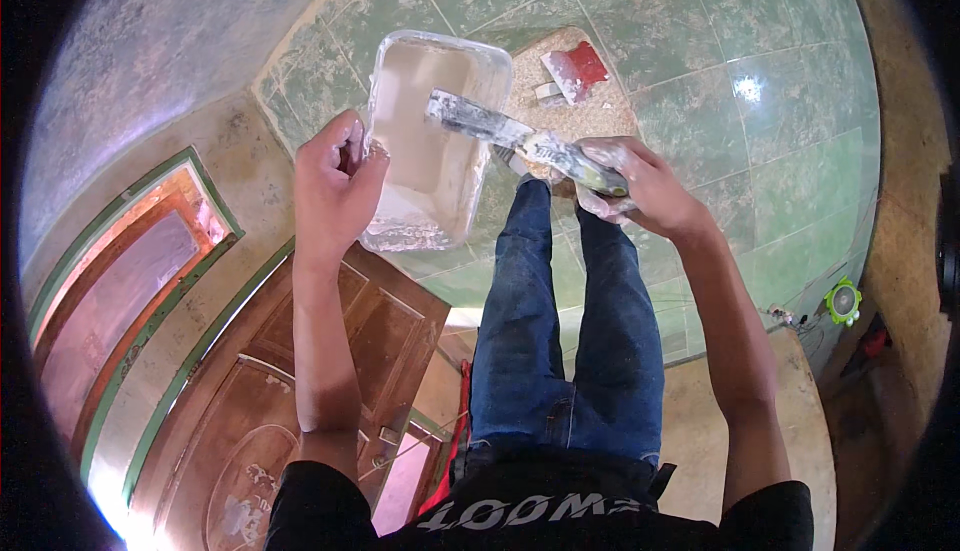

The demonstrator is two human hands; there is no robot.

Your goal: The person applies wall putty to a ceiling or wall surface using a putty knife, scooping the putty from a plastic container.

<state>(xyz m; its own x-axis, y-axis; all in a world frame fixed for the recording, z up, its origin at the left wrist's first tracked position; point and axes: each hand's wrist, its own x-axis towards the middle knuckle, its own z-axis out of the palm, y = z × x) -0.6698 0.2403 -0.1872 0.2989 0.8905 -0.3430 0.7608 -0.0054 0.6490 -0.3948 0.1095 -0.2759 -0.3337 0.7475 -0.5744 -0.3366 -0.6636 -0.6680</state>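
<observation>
My left hand (342, 173) is closed on the left rim of a clear plastic tub (490, 56), its fingertips smeared white. Pale, creamy putty (408, 71) coats the bottom and walls of the tub. My right hand (640, 186) grips the handle of a long, flat putty knife (485, 121), caked with grey and white residue. The knife points left, its far end above the tub's opening and apart from the putty below. My right fingers wrap round the handle and are also whitened.
A speckled board (610, 111) lies beyond my feet, bearing a red-and-white scraper (577, 73). Smeared green tiles (690, 11) cover the floor. A brown panelled door (250, 431) and a green-framed window (150, 271) are at left. A small green round device (843, 303) is at right.
</observation>
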